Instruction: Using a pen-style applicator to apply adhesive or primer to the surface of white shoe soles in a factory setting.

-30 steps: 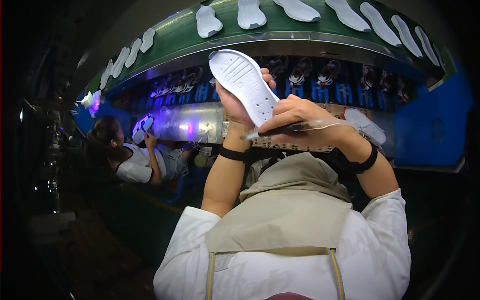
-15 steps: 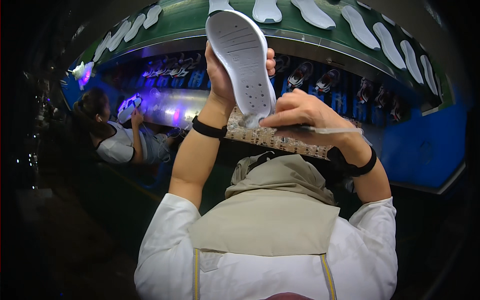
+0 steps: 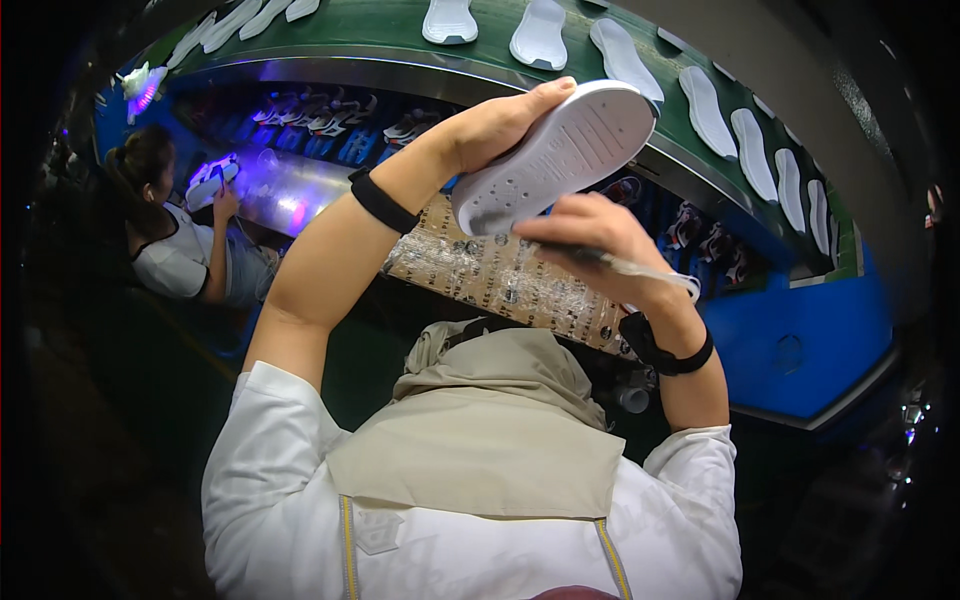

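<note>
Above a wrapped bench (image 3: 470,265) by a green belt (image 3: 375,28), hands (image 3: 505,122) grip sole (image 3: 570,145) and tool (image 3: 588,254).

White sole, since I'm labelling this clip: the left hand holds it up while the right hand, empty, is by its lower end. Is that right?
Not quite: the right hand isn't empty. The head view shows it holding a dark-handled tool by the lower end of the white sole, which the left hand holds up.
</note>
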{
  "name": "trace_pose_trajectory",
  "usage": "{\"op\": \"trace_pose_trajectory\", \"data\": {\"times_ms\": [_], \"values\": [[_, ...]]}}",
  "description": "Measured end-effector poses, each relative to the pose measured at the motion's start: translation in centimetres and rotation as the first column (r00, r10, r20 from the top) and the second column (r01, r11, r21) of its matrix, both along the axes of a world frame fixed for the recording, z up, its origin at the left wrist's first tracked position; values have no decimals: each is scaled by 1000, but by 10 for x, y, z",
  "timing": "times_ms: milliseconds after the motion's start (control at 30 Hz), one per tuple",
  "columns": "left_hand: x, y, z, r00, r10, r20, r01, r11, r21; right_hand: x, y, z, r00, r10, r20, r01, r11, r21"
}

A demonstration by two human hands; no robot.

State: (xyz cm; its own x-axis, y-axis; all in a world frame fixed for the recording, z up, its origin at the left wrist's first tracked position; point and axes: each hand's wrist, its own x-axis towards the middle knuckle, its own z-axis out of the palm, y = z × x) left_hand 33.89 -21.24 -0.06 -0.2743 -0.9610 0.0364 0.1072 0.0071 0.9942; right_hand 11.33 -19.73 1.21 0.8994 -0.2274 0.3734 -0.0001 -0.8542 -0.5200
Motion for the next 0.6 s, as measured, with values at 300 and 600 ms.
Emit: {"op": "trace_pose_trajectory", "data": {"times_ms": [300, 600], "values": [[5, -6, 6, 900, -73, 429, -7, 983, 181, 6, -4, 6, 988, 90, -122, -107, 984, -142], [38, -4, -23, 853, -110, 509, -29, 966, 258, 11, -11, -5, 957, 147, -248, -166, 985, -56]]}}
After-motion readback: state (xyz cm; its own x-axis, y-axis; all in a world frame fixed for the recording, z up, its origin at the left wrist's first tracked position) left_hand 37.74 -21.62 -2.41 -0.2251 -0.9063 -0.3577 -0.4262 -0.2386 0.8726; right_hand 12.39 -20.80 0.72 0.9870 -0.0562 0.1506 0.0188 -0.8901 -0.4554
